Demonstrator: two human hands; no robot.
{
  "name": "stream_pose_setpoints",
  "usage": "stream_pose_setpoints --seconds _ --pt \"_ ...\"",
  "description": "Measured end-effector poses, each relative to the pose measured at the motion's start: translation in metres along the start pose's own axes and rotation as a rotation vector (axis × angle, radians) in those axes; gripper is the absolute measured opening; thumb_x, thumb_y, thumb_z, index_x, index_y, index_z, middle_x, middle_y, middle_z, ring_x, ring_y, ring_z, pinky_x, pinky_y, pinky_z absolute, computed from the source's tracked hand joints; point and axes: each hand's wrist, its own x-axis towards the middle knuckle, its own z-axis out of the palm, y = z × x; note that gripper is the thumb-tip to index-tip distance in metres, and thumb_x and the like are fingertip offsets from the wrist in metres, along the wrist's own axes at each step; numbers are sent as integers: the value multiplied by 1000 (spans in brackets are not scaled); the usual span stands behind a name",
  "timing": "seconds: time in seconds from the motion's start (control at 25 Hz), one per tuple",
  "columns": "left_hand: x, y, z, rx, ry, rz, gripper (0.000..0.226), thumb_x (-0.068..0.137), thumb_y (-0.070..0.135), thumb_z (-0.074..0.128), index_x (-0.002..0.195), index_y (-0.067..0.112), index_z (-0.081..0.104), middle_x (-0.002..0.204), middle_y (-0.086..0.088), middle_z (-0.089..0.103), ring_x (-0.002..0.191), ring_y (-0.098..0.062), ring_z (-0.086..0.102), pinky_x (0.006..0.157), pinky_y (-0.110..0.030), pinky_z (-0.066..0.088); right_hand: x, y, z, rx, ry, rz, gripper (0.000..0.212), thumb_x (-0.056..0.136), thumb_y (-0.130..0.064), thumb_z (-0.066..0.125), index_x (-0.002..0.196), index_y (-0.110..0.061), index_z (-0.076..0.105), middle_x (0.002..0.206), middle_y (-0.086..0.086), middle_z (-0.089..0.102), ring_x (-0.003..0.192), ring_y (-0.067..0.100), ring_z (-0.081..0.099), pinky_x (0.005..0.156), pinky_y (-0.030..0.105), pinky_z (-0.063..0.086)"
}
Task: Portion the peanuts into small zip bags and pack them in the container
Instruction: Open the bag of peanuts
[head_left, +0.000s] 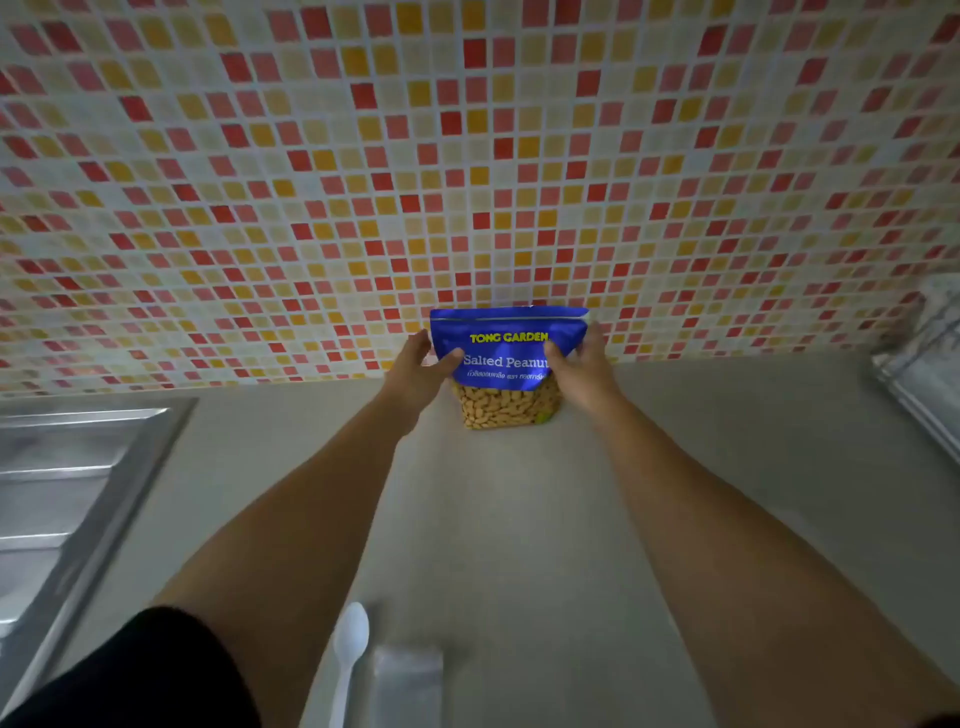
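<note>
A blue bag of salted peanuts (506, 358) stands upright on the grey counter against the tiled wall, its clear lower window showing the nuts. My left hand (418, 371) grips the bag's left side with the thumb across its front. My right hand (584, 366) grips its right side the same way. Near the front edge lie a white plastic spoon (349, 644) and, beside it on the right, a stack of small clear zip bags (408, 680).
A steel sink with its draining board (67, 493) fills the left side. A shiny metal or glass object (924, 364) sits at the far right edge. The grey counter (519, 519) runs between my arms, with the mosaic tile wall behind.
</note>
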Motion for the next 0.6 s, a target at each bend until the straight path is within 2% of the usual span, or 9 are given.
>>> stream_pose_setpoints --seconds 0.08,0.16,0.2,0.28,0.4,0.52,0.6 --pt "3 2 9 -120 -62 -60 38 90 24 59 127 19 48 118 9 56 107 -14 52 86 -39 42 4 3 1 78 13 -30 48 87 -17 61 129 -3 42 121 13 61 107 24 59 97 36 46" --pt "4 0 15 -160 -50 -51 16 90 19 59 107 20 57 99 8 62 95 -13 54 74 -30 42 3 9 0 90 39 -51 39 87 -11 62 121 2 48 112 19 65 97 26 63 82 28 52" --pt "2 -1 15 -162 -35 -30 8 90 17 59 96 22 58 92 8 63 89 -13 55 69 -26 42 4 14 0 99 39 -45 37 86 -13 63 118 2 49 108 19 65 93 27 64 77 29 52" --pt "-8 -6 12 -166 0 4 9 89 13 61 91 22 61 87 6 65 81 -11 59 64 -21 46 -3 17 -4 154 8 0 32 85 -17 64 110 -2 50 103 19 67 90 31 66 77 42 54" --pt "-42 -16 12 -180 15 26 24 86 12 65 109 7 64 91 0 69 83 -14 65 69 -22 54 -26 18 -13 228 -47 23 20 84 -16 64 97 -18 49 103 15 67 92 31 66 82 51 54" --pt "-95 -32 16 -171 8 -8 26 84 12 67 109 6 66 97 -9 71 89 -20 67 82 -34 55 -65 17 -27 286 -129 28 23 88 -10 59 107 -15 47 105 13 64 94 26 64 76 42 54" --pt "-133 -39 18 -135 -31 -8 25 83 10 67 108 5 67 96 -10 72 88 -22 68 83 -39 56 -93 17 -40 328 -200 45 23 91 -6 55 110 -14 45 107 11 62 93 21 62 72 33 53"
